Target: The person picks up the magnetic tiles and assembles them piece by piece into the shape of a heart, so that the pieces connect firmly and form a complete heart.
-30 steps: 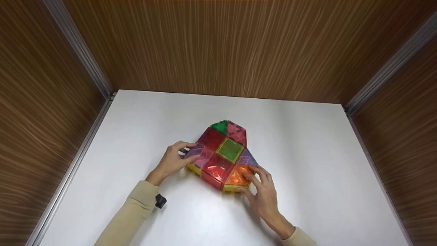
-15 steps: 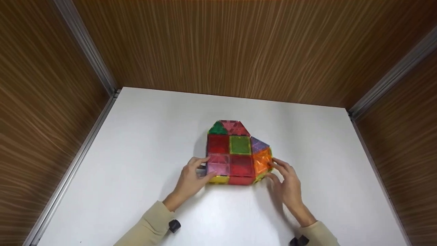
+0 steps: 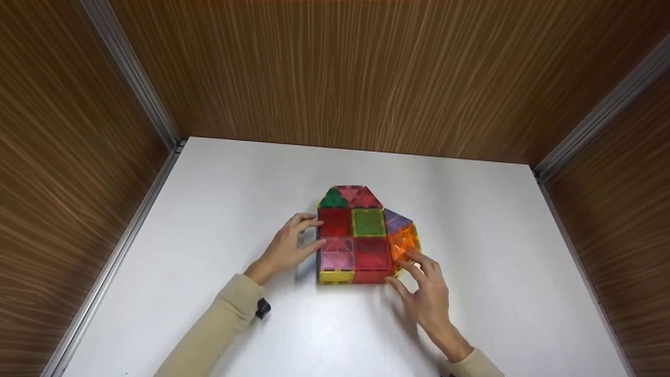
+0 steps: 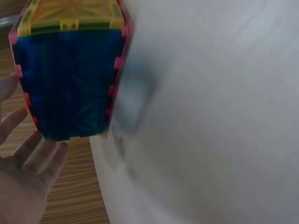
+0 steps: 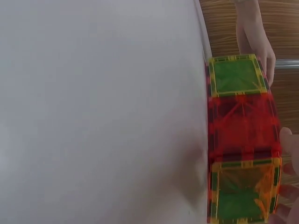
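A box-like build of translucent magnetic tiles (image 3: 336,222) lies on the white table, with red, pink and green squares on top. My left hand (image 3: 282,248) is at its left side, fingers loosely bent and fingertips right at the top edge. In the left wrist view its blue side panel (image 4: 70,84) faces the camera, with relaxed fingertips (image 4: 58,154) near the upper end. My right hand (image 3: 430,298) is at the front right corner. Its fingers reach over the orange tile (image 3: 402,242), and the thumb is at the front edge by the red front panel (image 5: 243,123).
The white table (image 3: 235,178) extends around the build. Wood-grain panels (image 3: 335,78) wall it in at the back and both sides, with metal strips (image 3: 128,73) along the corners. Black devices (image 3: 263,308) hang at the wrists.
The build has turned from a slant to sit square and shifted right. Since half a second ago, my left hand has slid farther back along its side, and my right hand has moved left around the corner.
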Demonstrator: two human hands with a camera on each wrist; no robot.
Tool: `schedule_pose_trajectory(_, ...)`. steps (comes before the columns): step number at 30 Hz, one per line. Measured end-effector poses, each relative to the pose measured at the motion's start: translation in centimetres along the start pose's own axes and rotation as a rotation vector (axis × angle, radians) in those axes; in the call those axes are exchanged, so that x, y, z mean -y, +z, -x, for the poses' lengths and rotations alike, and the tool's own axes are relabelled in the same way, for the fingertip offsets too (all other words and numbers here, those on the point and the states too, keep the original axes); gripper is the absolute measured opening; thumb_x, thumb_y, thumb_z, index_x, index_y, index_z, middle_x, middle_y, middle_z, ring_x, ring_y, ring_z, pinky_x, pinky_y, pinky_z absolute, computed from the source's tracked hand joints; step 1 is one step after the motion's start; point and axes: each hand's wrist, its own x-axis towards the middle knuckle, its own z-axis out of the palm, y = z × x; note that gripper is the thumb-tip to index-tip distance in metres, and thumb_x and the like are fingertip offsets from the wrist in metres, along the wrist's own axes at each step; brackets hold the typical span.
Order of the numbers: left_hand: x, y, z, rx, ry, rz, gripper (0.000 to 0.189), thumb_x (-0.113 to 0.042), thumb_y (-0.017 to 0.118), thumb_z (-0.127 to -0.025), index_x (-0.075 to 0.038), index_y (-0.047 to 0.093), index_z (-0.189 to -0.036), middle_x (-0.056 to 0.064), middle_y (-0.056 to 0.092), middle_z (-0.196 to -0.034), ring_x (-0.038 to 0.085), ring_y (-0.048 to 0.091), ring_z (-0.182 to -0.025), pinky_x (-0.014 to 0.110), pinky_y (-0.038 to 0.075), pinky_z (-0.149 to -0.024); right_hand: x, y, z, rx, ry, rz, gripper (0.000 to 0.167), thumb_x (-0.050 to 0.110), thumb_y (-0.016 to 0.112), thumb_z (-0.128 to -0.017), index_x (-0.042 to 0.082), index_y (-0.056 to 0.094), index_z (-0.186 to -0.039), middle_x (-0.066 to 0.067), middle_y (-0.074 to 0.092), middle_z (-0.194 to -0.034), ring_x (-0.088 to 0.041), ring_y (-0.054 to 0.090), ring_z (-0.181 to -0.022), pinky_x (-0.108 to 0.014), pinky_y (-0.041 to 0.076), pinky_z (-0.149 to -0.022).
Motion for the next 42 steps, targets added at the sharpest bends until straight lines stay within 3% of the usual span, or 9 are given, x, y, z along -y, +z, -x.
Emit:
schedule_pose_trajectory(5,0.9,-0.6,-1.9,0.037,0.031,-0.031,0.053,-0.039,0.073,-0.1,-0.012,0.064,-0.144,0.012,0.05,-0.159,0.037,0.054,-0.144,0.056,0.047,-0.119,0.8,1.1,0.3,0.003,0.025,0.057,0.047,0.029,0.097,-0.07,0.009,0.082,-0.109,-0.01,0.074,-0.123,-0.035,0.063,-0.122,-0.051,0.055,-0.098)
schedule_pose_trajectory(9,1.2,-0.8,-2.2,0.04,0.031,-0.056,0.052,-0.039,0.074,-0.099,-0.011,0.066,-0.143,0.011,0.05,-0.158,0.036,0.051,-0.148,0.056,0.044,-0.121,0.7,1.6,0.1,-0.012,0.012,0.068,0.041,0.025,0.096,-0.072,0.009,0.082,-0.106,-0.009,0.074,-0.121,-0.033,0.065,-0.119,-0.049,0.054,-0.097)
schedule_pose_trajectory(16,0.8,-0.7,-0.9,0.022,0.039,-0.108,0.056,-0.041,0.074,-0.098,-0.011,0.065,-0.144,0.012,0.049,-0.156,0.036,0.05,-0.148,0.055,0.045,-0.121,-0.9,1.4,-0.7,-0.017,-0.034,0.043,0.036,0.017,0.094,-0.072,0.007,0.082,-0.105,-0.009,0.075,-0.12,-0.033,0.067,-0.117,-0.044,0.052,-0.098)
schedule_pose_trajectory(19,0.4,-0.2,0.2,0.018,0.03,-0.12,0.06,-0.044,0.074,-0.098,-0.011,0.063,-0.147,0.013,0.047,-0.158,0.037,0.047,-0.149,0.056,0.044,-0.121,-2.3,1.2,-1.2,-0.001,-0.065,0.011,0.037,0.013,0.093,-0.072,0.006,0.081,-0.106,-0.011,0.075,-0.122,-0.034,0.066,-0.118,-0.026,0.049,-0.108)
schedule_pose_trajectory(23,-0.4,0.9,1.2,-0.022,0.015,-0.135,0.063,-0.044,0.076,-0.096,-0.009,0.063,-0.146,0.015,0.047,-0.157,0.037,0.047,-0.148,0.055,0.045,-0.121,-4.7,1.0,-2.2,0.034,-0.127,-0.074,0.038,0.006,0.091,-0.072,0.003,0.08,-0.109,-0.016,0.074,-0.124,-0.037,0.064,-0.121,-0.004,0.03,-0.118)
schedule_pose_trajectory(29,-1.3,2.3,1.6,-0.107,0.009,-0.187,0.063,-0.049,0.078,-0.093,-0.007,0.069,-0.139,0.016,0.052,-0.148,0.034,0.052,-0.142,0.051,0.049,-0.118,-7.5,1.1,-4.5,0.098,-0.177,-0.166,0.039,-0.001,0.088,-0.075,0.001,0.079,-0.113,-0.021,0.071,-0.129,-0.041,0.062,-0.125,-0.004,0.029,-0.118)
schedule_pose_trajectory(34,-1.2,2.2,0.9,-0.138,0.068,-0.233,0.063,-0.05,0.08,-0.09,-0.008,0.071,-0.136,0.018,0.054,-0.147,0.037,0.052,-0.139,0.053,0.051,-0.114,-7.4,0.9,-5.2,0.094,-0.162,-0.164,0.042,0.003,0.09,-0.076,0.001,0.079,-0.116,-0.021,0.07,-0.132,-0.041,0.063,-0.124,-0.003,0.031,-0.116)
schedule_pose_trajectory(38,-0.8,1.7,0.5,-0.096,0.093,-0.22,0.066,-0.05,0.081,-0.089,-0.008,0.069,-0.139,0.02,0.052,-0.154,0.04,0.049,-0.146,0.058,0.047,-0.118,-5.5,0.9,-4.2,0.093,-0.117,-0.088,0.055,0.019,0.096,-0.071,0.003,0.078,-0.121,-0.019,0.07,-0.133,-0.039,0.064,-0.122,-0.027,0.056,-0.104)
schedule_pose_trajectory(42,-0.6,1.5,0.6,-0.081,0.066,-0.212,0.067,-0.052,0.081,-0.088,-0.01,0.069,-0.139,0.019,0.052,-0.155,0.04,0.048,-0.147,0.059,0.047,-0.118,-4.2,1.5,-4.1,0.1,-0.084,-0.02,0.063,0.028,0.096,-0.068,0.005,0.078,-0.123,-0.017,0.071,-0.132,-0.038,0.064,-0.122,-0.052,0.061,-0.093)
